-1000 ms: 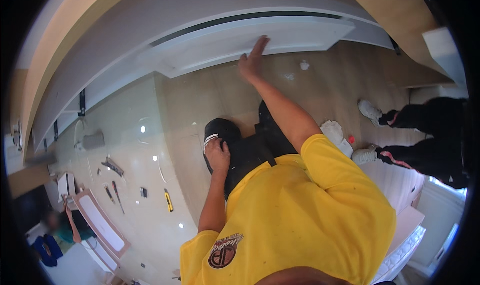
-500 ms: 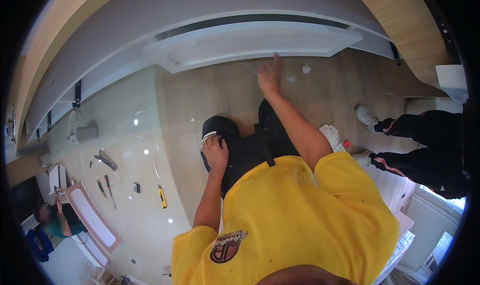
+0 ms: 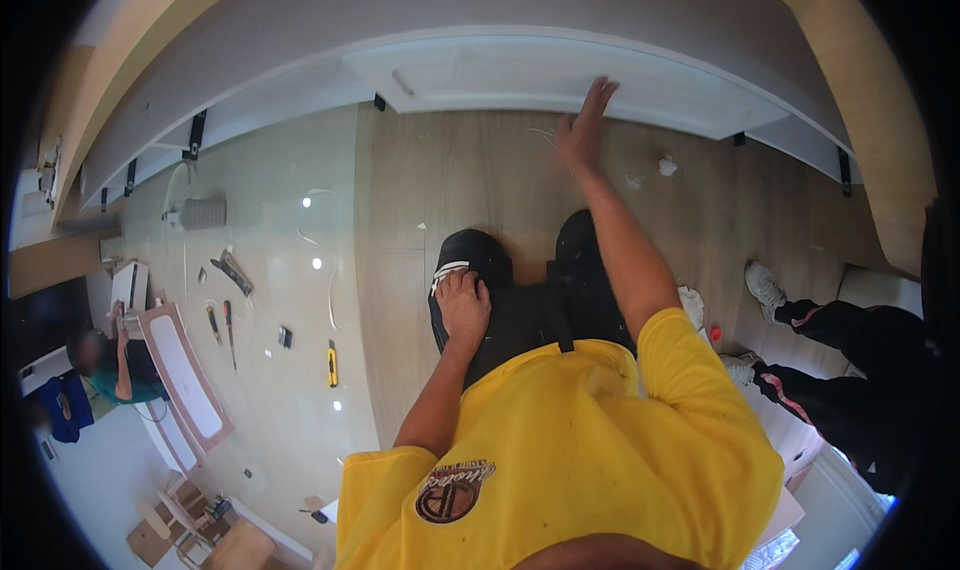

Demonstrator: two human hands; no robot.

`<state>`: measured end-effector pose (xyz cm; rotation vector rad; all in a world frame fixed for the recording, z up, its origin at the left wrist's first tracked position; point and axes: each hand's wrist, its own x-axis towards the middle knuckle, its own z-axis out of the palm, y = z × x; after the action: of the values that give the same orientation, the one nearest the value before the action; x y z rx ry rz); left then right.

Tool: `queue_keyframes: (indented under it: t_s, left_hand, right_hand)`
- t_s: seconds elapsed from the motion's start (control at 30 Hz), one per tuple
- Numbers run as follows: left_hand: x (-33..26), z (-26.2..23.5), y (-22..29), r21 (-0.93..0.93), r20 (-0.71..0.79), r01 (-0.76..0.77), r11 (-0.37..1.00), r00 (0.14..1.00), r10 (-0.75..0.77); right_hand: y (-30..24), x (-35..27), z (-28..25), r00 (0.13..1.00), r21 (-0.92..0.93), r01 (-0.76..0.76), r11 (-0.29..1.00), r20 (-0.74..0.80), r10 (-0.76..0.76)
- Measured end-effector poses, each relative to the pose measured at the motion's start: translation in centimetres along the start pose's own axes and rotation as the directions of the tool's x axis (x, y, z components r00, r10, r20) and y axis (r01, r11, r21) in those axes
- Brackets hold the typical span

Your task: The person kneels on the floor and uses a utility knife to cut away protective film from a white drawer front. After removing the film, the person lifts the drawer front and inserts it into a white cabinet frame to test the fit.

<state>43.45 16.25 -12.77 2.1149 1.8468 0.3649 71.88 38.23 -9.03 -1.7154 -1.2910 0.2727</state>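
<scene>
My right hand (image 3: 583, 140) reaches forward with its fingers stretched out, the tips at the front of a white framed panel (image 3: 500, 75). The panel stands along the bottom of a long white cabinet (image 3: 300, 80); whether the fingertips press on it is hard to tell. Lying on my left knee is my left hand (image 3: 464, 310), its fingers loosely spread over the black trousers (image 3: 520, 310). White strips (image 3: 452, 270) show on that knee just beyond the fingers. Neither hand holds anything that I can see.
A yellow utility knife (image 3: 332, 365), a screwdriver (image 3: 230, 325) and other tools lie on the floor to the left. Crumpled paper (image 3: 667, 166) sits near the panel. One person's legs (image 3: 850, 320) stand at right; another person (image 3: 115, 370) works at far left beside a pink-edged panel (image 3: 188, 380).
The white panel has swung in against the cabinet, and the dark gap above it has closed. My right hand has moved forward with it. My left hand stays on the knee; the view has shifted.
</scene>
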Motion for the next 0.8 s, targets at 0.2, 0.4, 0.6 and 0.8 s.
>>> queue_keyframes:
  t_s: [0.2,0.4,0.6,0.8]
  left_hand:
    - [0.8,0.1,0.0,-0.006,0.007,0.016,1.000,1.000,-0.016]
    - [0.9,0.0,0.0,0.000,0.035,0.037,0.999,0.999,-0.037]
    - [0.4,0.1,-0.2,-0.002,0.013,0.049,0.999,0.999,-0.049]
    - [0.5,0.3,-0.1,-0.006,0.010,-0.010,1.000,1.000,0.010]
  right_hand:
    - [0.5,1.7,1.1,1.000,0.024,-0.006,1.000,-0.007,0.006]
    - [0.9,0.5,-1.8,0.998,0.044,0.006,0.999,0.058,-0.008]
    - [2.7,-0.8,-0.8,1.000,0.000,0.001,1.000,0.019,-0.001]
    - [4.2,-12.3,-1.9,0.919,-0.165,-0.155,0.974,0.338,0.203]
